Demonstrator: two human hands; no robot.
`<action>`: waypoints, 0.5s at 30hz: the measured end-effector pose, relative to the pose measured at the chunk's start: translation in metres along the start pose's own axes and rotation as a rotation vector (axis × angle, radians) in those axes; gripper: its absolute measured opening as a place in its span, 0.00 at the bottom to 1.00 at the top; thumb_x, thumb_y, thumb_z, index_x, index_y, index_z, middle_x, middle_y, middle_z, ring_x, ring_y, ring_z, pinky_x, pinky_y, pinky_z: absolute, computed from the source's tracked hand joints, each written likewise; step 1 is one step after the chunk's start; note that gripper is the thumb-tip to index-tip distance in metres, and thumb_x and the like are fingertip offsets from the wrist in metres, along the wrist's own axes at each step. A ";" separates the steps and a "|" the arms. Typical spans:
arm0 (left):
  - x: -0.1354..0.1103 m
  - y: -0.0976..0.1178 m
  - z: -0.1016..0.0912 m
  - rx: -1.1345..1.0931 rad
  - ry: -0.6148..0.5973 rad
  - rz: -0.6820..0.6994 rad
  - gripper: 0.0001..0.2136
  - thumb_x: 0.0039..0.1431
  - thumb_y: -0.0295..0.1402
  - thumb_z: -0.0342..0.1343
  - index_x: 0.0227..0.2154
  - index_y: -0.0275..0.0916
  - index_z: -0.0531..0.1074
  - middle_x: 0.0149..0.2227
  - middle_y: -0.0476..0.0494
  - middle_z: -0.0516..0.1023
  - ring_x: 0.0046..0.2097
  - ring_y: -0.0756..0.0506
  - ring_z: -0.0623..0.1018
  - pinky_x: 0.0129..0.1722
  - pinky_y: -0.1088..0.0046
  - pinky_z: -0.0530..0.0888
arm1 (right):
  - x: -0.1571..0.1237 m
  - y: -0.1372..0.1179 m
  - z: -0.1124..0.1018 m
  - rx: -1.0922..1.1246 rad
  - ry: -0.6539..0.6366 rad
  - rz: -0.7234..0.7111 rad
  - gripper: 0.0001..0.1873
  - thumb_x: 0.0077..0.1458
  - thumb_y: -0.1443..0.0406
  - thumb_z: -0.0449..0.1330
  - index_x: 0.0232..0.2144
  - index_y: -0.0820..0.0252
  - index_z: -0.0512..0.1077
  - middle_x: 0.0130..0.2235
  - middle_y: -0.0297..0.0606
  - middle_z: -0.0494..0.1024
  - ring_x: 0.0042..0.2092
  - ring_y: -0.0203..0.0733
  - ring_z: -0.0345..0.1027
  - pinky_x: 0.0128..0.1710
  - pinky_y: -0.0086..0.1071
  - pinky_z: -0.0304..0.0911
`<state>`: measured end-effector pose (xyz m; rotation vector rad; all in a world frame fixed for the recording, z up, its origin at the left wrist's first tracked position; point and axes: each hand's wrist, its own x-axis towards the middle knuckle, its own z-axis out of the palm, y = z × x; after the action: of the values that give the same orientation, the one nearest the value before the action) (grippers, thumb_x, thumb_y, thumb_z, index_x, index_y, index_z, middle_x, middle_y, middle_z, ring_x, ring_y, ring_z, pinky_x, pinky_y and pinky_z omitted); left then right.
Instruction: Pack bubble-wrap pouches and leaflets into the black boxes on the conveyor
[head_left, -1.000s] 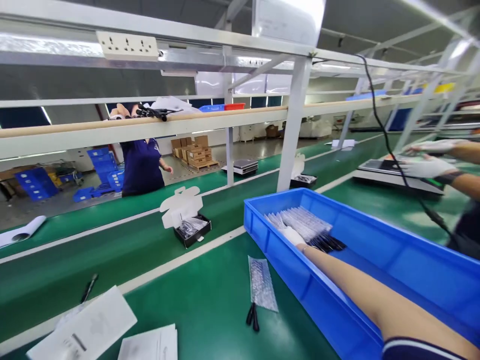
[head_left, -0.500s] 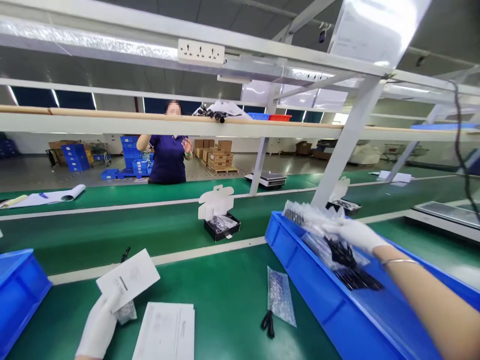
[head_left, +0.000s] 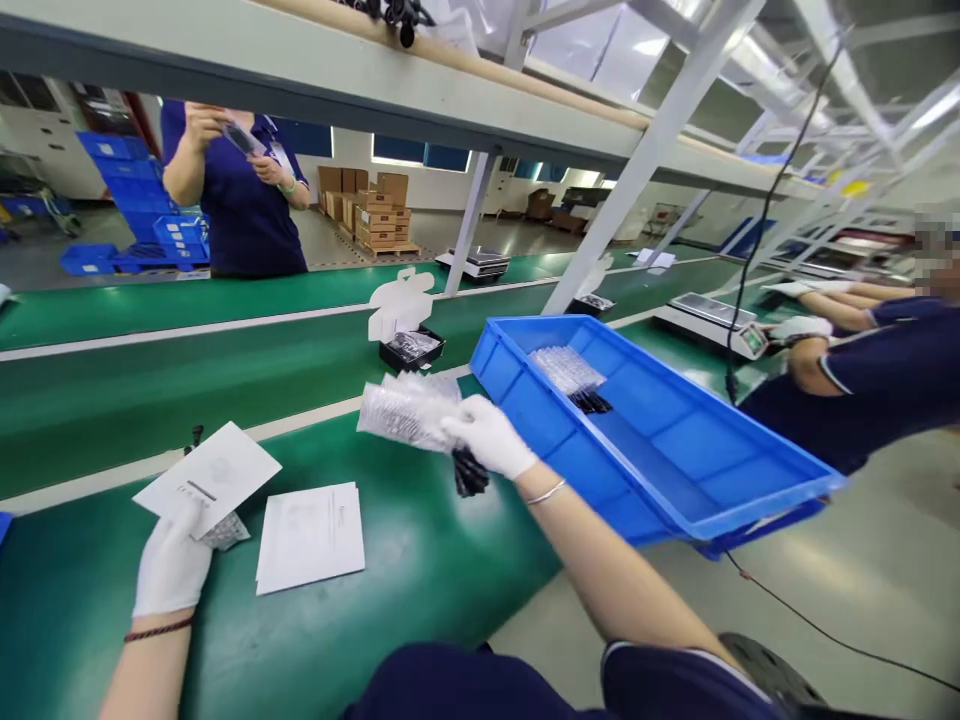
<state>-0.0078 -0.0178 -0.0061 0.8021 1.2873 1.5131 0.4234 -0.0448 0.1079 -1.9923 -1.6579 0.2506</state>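
Note:
My right hand (head_left: 489, 438), in a white glove, is closed on a bundle of bubble-wrapped black parts (head_left: 409, 410) and holds it above the green table, left of the blue bin (head_left: 675, 470). More wrapped parts (head_left: 568, 371) lie inside that bin. My left hand (head_left: 172, 562), also gloved, grips a white paper sheet (head_left: 210, 476) together with a small clear bag (head_left: 226, 531). A stack of white leaflets (head_left: 311, 533) lies flat just right of that hand.
An open black box with a white flap (head_left: 405, 338) rides the green conveyor belt (head_left: 150, 380). A person in a dark shirt (head_left: 240, 200) stands across the line. Another gloved worker (head_left: 862, 370) sits at my right by a scale (head_left: 712, 318). A black cable (head_left: 750, 250) hangs down.
My right hand lifted the wrapped bundle out of the blue bin and carried it left over the table. The view swung down and right; my left hand still holds the sheet.

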 end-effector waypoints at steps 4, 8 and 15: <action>0.005 -0.010 -0.005 -0.015 0.052 -0.041 0.24 0.49 0.41 0.67 0.48 0.38 0.76 0.55 0.39 0.78 0.59 0.32 0.75 0.58 0.55 0.74 | -0.007 0.028 0.065 -0.261 -0.087 0.097 0.15 0.61 0.57 0.60 0.26 0.61 0.72 0.39 0.41 0.72 0.39 0.41 0.67 0.41 0.32 0.60; -0.006 0.005 -0.006 0.407 -0.061 0.037 0.24 0.44 0.49 0.68 0.35 0.31 0.80 0.43 0.33 0.83 0.48 0.30 0.79 0.51 0.55 0.76 | 0.000 0.047 0.052 -0.506 -0.163 0.095 0.19 0.63 0.53 0.57 0.34 0.62 0.76 0.40 0.50 0.75 0.41 0.50 0.71 0.43 0.38 0.64; -0.058 0.102 0.064 0.784 -0.711 0.372 0.11 0.58 0.34 0.57 0.38 0.44 0.83 0.50 0.46 0.82 0.53 0.40 0.79 0.57 0.66 0.73 | 0.022 -0.053 0.019 -0.136 0.072 -0.784 0.18 0.62 0.64 0.55 0.54 0.57 0.72 0.60 0.49 0.70 0.63 0.58 0.60 0.62 0.52 0.58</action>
<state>0.0444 -0.0487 0.1130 1.9625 1.1840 0.7836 0.3740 -0.0132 0.1232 -1.2677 -2.2940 -0.2236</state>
